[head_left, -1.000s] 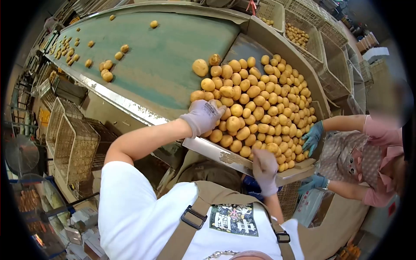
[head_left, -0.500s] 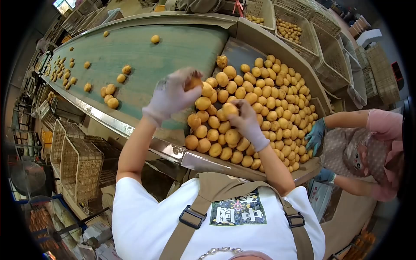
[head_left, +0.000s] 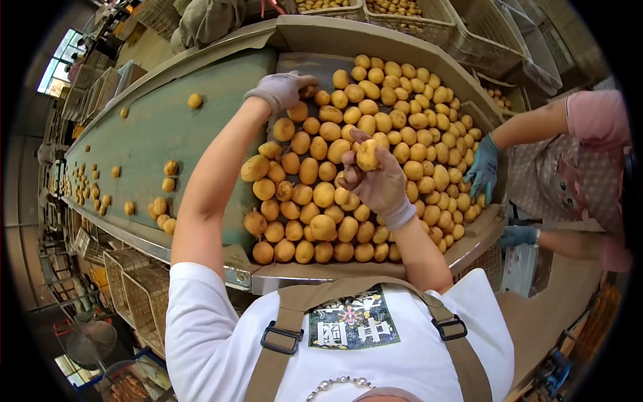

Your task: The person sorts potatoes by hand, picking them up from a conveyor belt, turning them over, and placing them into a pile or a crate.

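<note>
Both my hands wear whitish gloves with soiled fingers. My left hand (head_left: 282, 91) reaches to the far side of the sorting table, its fingers closed over a brownish potato (head_left: 309, 91) beside the belt's end; the fingertips are partly hidden. Nearer to me, my right hand (head_left: 380, 184) is turned palm up above the pile. Its fingers curl round a yellow potato (head_left: 367, 155) with a pale patch. Beneath and around both hands, many potatoes (head_left: 323, 228) cover the table, mostly in a single layer.
On the left, a green conveyor belt (head_left: 221, 147) carries scattered potatoes. A metal edge (head_left: 321, 270) runs before me, and a raised board (head_left: 375, 37) lines the back. At right, a co-worker's blue-gloved hand (head_left: 483, 169) touches the pile. Plastic crates (head_left: 429, 28) stand behind.
My view has swung right. My left hand has moved from above the near pile to a potato at the far side. My right hand has turned palm up, with a potato in it.
</note>
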The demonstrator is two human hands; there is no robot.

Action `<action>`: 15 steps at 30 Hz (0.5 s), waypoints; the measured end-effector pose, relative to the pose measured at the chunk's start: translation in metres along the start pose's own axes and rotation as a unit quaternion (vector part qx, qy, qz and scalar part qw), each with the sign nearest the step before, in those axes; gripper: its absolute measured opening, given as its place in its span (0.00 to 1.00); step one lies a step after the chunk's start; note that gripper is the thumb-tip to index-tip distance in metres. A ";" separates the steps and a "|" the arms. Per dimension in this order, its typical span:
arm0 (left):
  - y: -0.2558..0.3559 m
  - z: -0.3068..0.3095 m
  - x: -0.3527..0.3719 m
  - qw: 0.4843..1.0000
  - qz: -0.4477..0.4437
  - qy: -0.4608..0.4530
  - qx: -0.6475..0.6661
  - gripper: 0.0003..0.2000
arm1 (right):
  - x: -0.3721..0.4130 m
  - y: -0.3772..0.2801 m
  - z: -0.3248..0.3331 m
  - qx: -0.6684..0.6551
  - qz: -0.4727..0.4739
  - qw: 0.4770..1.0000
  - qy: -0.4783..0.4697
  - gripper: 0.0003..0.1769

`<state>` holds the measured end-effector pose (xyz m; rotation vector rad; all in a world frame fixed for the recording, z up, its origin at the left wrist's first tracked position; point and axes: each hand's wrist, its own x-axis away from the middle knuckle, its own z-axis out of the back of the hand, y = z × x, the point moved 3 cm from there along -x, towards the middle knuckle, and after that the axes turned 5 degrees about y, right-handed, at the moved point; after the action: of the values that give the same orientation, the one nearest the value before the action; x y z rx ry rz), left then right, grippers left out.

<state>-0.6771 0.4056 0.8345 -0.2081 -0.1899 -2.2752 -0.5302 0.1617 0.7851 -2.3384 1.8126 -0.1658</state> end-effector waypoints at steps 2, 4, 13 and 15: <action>-0.005 -0.001 0.015 0.999 -0.020 -0.018 0.045 0.31 | 0.001 -0.002 0.002 0.016 0.004 0.999 0.042 0.29; -0.003 -0.001 0.028 0.998 -0.006 -0.040 0.057 0.31 | 0.001 -0.002 0.004 0.030 0.009 0.999 0.019 0.32; 0.010 -0.002 0.071 0.997 0.019 0.074 0.031 0.25 | 0.002 -0.001 -0.002 0.051 0.023 0.997 0.055 0.37; 0.003 0.007 0.099 0.970 0.005 0.182 0.161 0.23 | 0.003 -0.005 -0.001 0.075 0.046 0.992 0.094 0.37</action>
<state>-0.7381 0.3326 0.8624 0.3754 -0.3562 -2.1899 -0.5244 0.1598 0.7873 -2.1965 1.9126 -0.5059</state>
